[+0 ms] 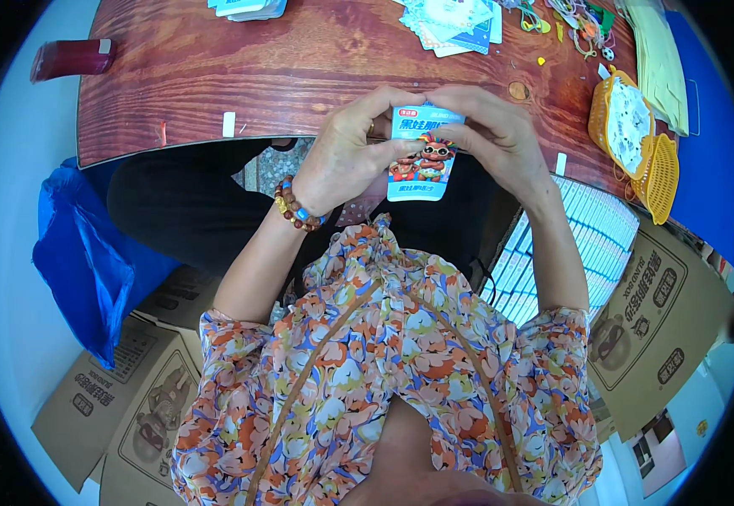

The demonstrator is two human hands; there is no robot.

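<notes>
Above my lap, at the near edge of the table, I hold a small light-blue printed box (417, 190) with cartoon figures on its front. My left hand (340, 156), with beaded bracelets at the wrist, grips its left side, thumb across the face. On the other side my right hand (503, 148) is closed round the upper right edge, its thumb also pressed on the front. Fingers of both hands meet near the top edge; what lies behind the box is hidden.
On the red-brown wooden table (240, 76) lie a pile of printed cards (459, 25), a light-blue stack (249, 7), and small corded trinkets (586, 25). A yellow basket (658, 181) stands at the right edge. Below right, an open carton (662, 312) holds rows of small boxes (565, 249).
</notes>
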